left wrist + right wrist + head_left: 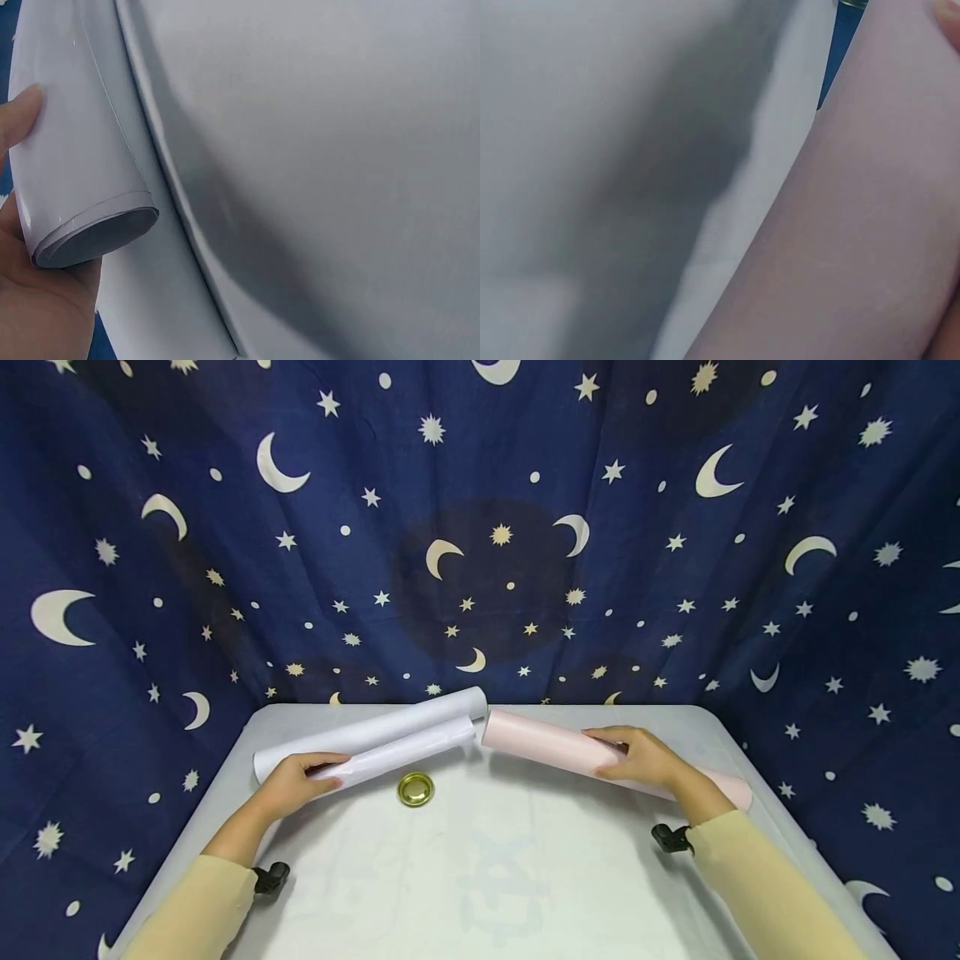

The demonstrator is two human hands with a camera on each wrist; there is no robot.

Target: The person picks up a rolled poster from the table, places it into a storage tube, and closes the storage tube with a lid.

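My left hand (295, 783) grips the near end of a glossy white paper roll (405, 752), thumb on one side and fingers round the other. In the left wrist view the open end of this white roll (90, 172) shows, with the thumb against its side. A second, thicker white roll (375, 731) lies just behind it. On the right, my right hand (641, 758) holds a pale pink roll (543, 742) around its middle. The pink roll (855, 210) fills much of the right wrist view, where only bits of the hand show.
A small round gold dish or lid (416, 789) lies on the white-covered table (480, 877), near the glossy roll. Dark blue curtains (495, 527) with moons and stars stand behind the table and at both sides. A black wrist camera sits on each wrist.
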